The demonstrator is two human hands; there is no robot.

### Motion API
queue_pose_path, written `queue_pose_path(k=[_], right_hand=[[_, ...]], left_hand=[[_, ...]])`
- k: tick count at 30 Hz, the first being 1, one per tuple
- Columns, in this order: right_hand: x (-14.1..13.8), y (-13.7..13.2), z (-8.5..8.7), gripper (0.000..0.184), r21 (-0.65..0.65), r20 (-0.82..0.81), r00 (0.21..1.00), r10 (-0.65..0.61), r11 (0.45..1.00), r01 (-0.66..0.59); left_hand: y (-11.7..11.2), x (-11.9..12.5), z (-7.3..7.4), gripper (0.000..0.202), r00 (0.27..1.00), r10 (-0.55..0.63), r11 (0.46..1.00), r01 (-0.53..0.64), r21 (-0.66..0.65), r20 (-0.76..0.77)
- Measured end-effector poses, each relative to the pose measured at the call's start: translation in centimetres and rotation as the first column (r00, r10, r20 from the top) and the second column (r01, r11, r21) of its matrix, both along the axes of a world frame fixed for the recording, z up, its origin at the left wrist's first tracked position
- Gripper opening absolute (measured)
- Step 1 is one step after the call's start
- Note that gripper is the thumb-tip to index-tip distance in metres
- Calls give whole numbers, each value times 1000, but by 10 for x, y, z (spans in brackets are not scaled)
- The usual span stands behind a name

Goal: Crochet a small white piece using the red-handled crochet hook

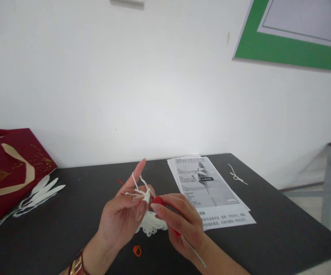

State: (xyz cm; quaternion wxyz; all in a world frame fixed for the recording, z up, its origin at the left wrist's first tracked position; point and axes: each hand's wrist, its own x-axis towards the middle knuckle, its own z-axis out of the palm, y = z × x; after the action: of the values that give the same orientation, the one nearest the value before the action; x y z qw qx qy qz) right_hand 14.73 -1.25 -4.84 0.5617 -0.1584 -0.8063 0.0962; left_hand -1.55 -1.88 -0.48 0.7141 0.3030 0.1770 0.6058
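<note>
In the head view my left hand (122, 217) pinches a small piece of white crochet work (146, 196) between thumb and fingers. Its index finger points up with white yarn looped over it. My right hand (182, 221) is closed around a crochet hook (159, 200) with a red grip, whose metal tail sticks out below the palm. The hook's tip meets the white piece; exactly how it sits in the stitches is too small to tell. Behind and below both hands a pile of loose white yarn (150, 224) lies on the table, partly hidden by them.
An orange stitch marker (137, 250) lies on the black table (96, 244) near my left wrist. White petal-shaped pieces (46, 191) rest beside a dark red bag (16, 168) at left. Printed sheets (228, 217) and a white yarn scrap (236, 176) lie at right. A wall stands behind.
</note>
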Motion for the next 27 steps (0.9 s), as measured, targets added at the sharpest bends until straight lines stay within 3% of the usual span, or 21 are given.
queue_pose_path(k=[3,5,7,11,14,16,19,24,27], right_hand=[[-6,-2,2,44,-201,-181,981,67,974,-104],[-12,-3,5,33,-381,-366,924,110,889,-256],[-18,-2,7,19,-503,-549,823,146,729,-465],[-24,1,9,16,-545,-777,619,117,368,-753],[-24,2,10,18,-516,-832,546,103,222,-828],[-24,2,11,20,-503,-844,525,109,177,-846],[-22,2,14,21,-503,-847,520,108,154,-851],[-17,4,18,22,-501,-839,528,133,193,-844],[-14,5,22,22,-504,-822,548,156,251,-826]], left_hand=[[0,-2,2,72,993,-54,998,56,-23,101],[1,-3,3,72,989,-81,997,82,-5,128],[2,-6,3,70,987,-107,994,103,36,121],[3,-12,3,66,985,-164,981,157,115,59],[1,-15,1,64,983,-181,973,178,145,8],[-1,-16,0,62,983,-183,972,183,145,-12],[-3,-16,0,60,984,-174,973,177,151,-31],[-4,-13,2,57,983,-166,964,179,197,-80],[-4,-12,4,56,978,-184,957,200,210,-96]])
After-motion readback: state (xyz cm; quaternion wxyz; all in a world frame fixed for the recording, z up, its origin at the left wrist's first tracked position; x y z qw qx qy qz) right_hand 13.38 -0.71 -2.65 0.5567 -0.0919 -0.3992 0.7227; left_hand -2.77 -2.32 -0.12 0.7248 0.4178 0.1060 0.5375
